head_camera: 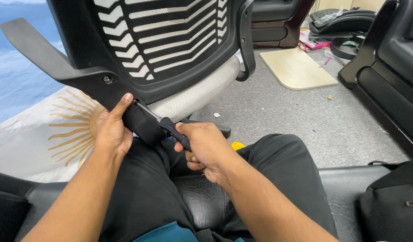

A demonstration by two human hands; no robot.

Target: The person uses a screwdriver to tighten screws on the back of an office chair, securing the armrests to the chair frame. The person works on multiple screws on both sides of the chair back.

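Note:
A black office chair [170, 40] with a slatted plastic back and grey mesh seat stands tilted in front of me. My left hand [111, 127] grips the black bracket at the base of its backrest, thumb pointing up. My right hand [205, 148] is closed around the dark handle of a screwdriver [168, 125], whose metal shaft points up-left into the bracket beside my left thumb. A screw head [107, 79] shows on the chair's arm support above my left hand. I sit on a black leather seat, legs in black trousers.
A light wooden board [298, 68] lies on the grey carpet at the back right. Black chair parts [390, 67] stand along the right. A black bag [390, 206] rests at my right. A blue and white cloth with a gold sun [72, 130] covers the floor at left.

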